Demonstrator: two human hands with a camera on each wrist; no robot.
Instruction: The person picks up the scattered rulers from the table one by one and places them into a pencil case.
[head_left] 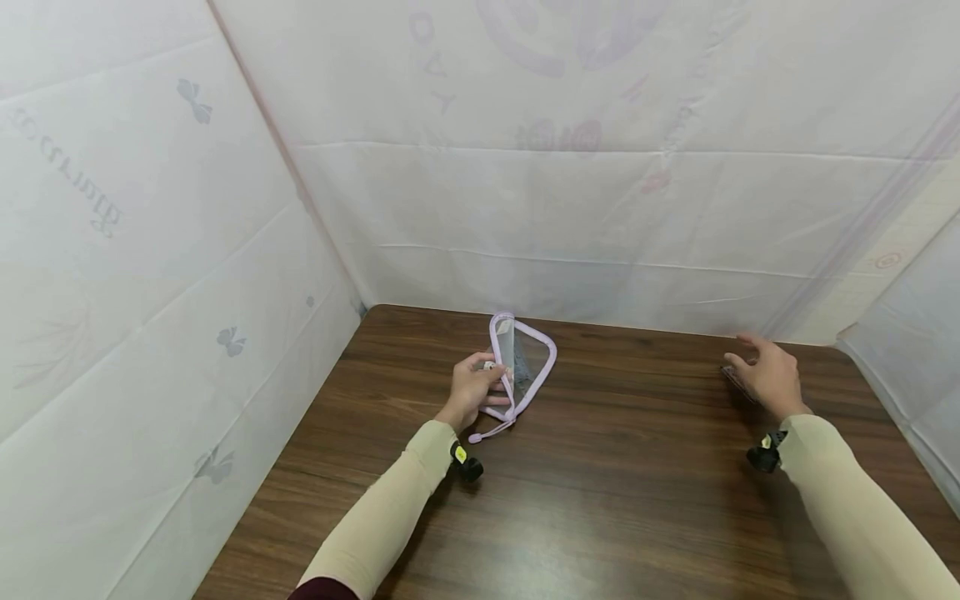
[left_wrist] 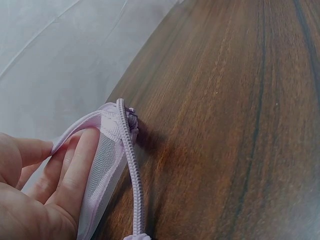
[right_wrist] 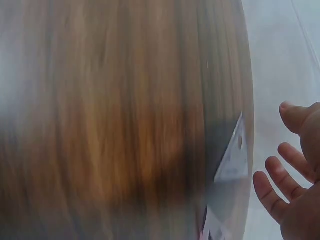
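Observation:
My left hand (head_left: pixel 474 390) grips a mesh pouch (head_left: pixel 531 398) with lilac edging, left of centre on the table. In the left wrist view, the thumb and fingers pinch its lilac edging (left_wrist: pixel 82 122), some fingers lying behind it. A lilac pull cord (left_wrist: pixel 131 170) hangs from the pouch's corner. Over by the table's right side, my right hand (head_left: pixel 772 379) hovers with its fingers spread and holds nothing. Beneath it lies a clear triangular set square (right_wrist: pixel 234 161), mostly covered by the hand in the head view. A second clear, pointed piece (right_wrist: pixel 214 226) lies close by.
The dark wood-grain table (head_left: pixel 615 467) runs back to a white printed sheet (head_left: pixel 555 200) hung as a wall behind it. Similar sheets (head_left: pixel 150 333) stand along the left and right sides. A small black camera (head_left: pixel 763 454) sits on the right wrist.

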